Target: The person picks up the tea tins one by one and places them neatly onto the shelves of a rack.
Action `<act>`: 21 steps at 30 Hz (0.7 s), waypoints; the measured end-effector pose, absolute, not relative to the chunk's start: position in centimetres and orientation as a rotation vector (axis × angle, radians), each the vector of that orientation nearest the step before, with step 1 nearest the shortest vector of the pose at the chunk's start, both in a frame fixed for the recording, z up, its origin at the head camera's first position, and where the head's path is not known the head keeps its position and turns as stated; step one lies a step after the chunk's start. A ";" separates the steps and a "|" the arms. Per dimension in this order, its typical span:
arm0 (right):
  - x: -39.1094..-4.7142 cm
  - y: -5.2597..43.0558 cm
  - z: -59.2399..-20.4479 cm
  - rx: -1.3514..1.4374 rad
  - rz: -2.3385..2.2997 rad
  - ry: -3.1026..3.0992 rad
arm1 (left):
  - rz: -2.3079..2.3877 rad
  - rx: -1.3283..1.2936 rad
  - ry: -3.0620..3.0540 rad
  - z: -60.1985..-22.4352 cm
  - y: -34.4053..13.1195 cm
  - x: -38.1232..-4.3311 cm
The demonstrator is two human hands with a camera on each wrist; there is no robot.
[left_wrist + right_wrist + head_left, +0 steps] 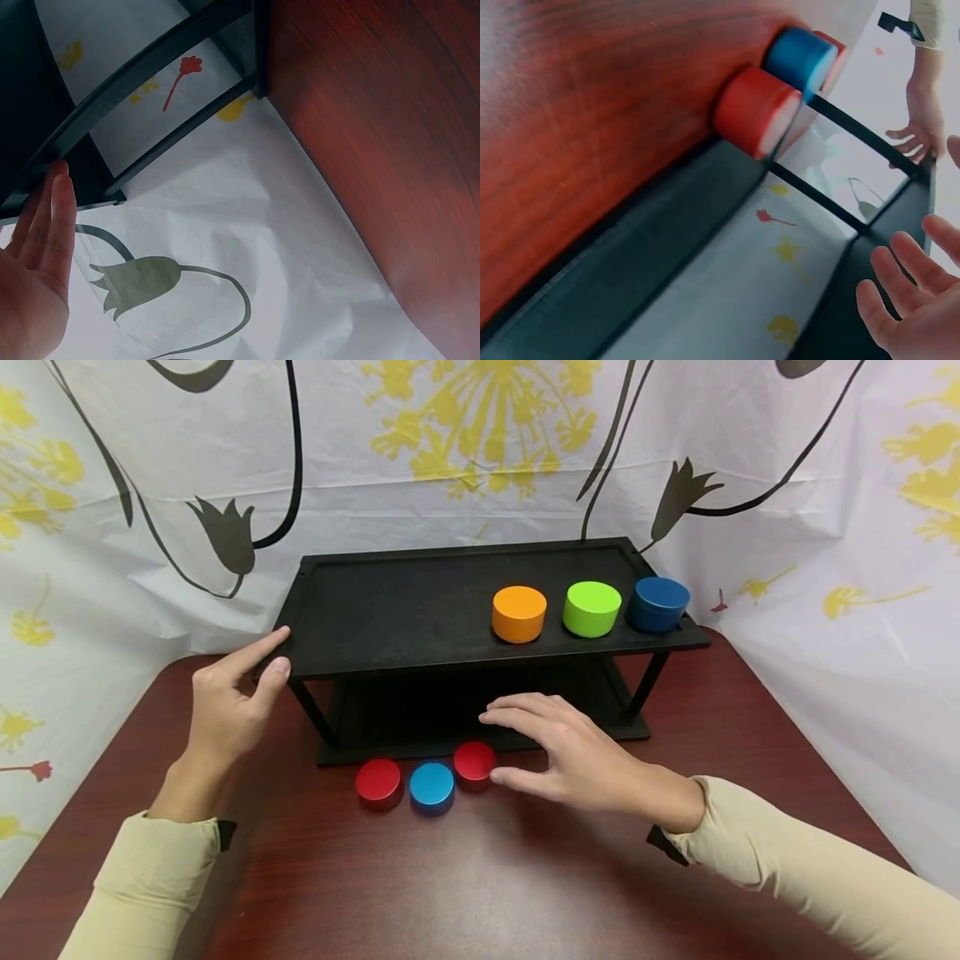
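At the left of the head view, the left hand (228, 706) rests at the left end of a black 2-tier shelf (397, 602), its index finger extended along the top; it touches the shelf without clenching. Right of center, the right hand (577, 756) is released, fingers loosely bent and holding nothing. Its thumb tip overlaps the edge of the right red tin (474, 765); whether they touch, I cannot tell.

That tin is the rightmost of 3 round tins in the lower center, on the dark red wooden table (360, 893) by the shelf's lower front edge. A light blue tin (432, 787) sits just beside it, with the left red tin (378, 783) next to that. On the upper tier, right of center, 3 more stand in a row: orange tin (519, 614), lime green tin (592, 609) and dark blue tin (658, 604). White flower-print cloth (337, 468) fills the top of the frame.
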State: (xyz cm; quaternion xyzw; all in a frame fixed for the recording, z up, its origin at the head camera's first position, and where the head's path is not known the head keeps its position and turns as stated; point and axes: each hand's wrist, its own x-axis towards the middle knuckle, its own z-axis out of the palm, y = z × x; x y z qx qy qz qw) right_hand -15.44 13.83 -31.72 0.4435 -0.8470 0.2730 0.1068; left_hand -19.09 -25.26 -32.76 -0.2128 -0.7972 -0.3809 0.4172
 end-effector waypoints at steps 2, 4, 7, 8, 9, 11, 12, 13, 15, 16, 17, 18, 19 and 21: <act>-15.5 13.9 -32.1 1.293 0.811 -2.528 | -0.959 -0.536 -2.001 -32.7 -25.2 -19.1; -15.6 14.0 -32.6 1.288 0.824 -2.550 | -0.959 -0.535 -2.001 -32.7 -25.2 -19.1; -15.7 14.0 -33.1 1.281 0.836 -2.586 | -0.953 -0.533 -1.994 -32.8 -25.2 -19.1; -15.7 14.0 -33.2 1.279 0.838 -2.595 | -0.952 -0.533 -1.992 -32.8 -25.3 -19.2; -15.7 14.0 -33.4 1.277 0.839 -2.603 | -0.951 -0.533 -1.989 -32.9 -25.3 -19.2; -15.7 13.9 -33.7 1.276 0.837 -2.624 | -0.952 -0.533 -1.986 -32.9 -25.4 -19.2; -15.7 14.0 -33.8 1.276 0.838 -2.633 | -0.954 -0.533 -1.987 -32.9 -25.4 -19.2; -15.7 14.0 -34.0 1.275 0.839 -2.640 | -0.957 -0.532 -1.989 -32.9 -25.4 -19.2; -15.8 14.0 -34.3 1.274 0.838 -2.650 | -0.961 -0.532 -1.993 -32.9 -25.3 -19.2; -15.8 14.0 -34.5 1.275 0.836 -2.652 | -0.962 -0.532 -1.994 -32.9 -25.3 -19.2; -15.9 14.0 -34.6 1.275 0.835 -2.655 | -0.963 -0.532 -1.995 -32.8 -25.3 -19.2; -15.9 14.0 -34.8 1.276 0.836 -2.655 | -0.964 -0.532 -1.995 -32.8 -25.2 -19.2; -15.9 14.0 -35.0 1.276 0.833 -2.654 | -0.965 -0.531 -1.994 -32.8 -25.2 -19.2; -16.0 13.9 -35.3 1.278 0.836 -2.655 | -0.966 -0.531 -1.992 -32.8 -25.2 -19.2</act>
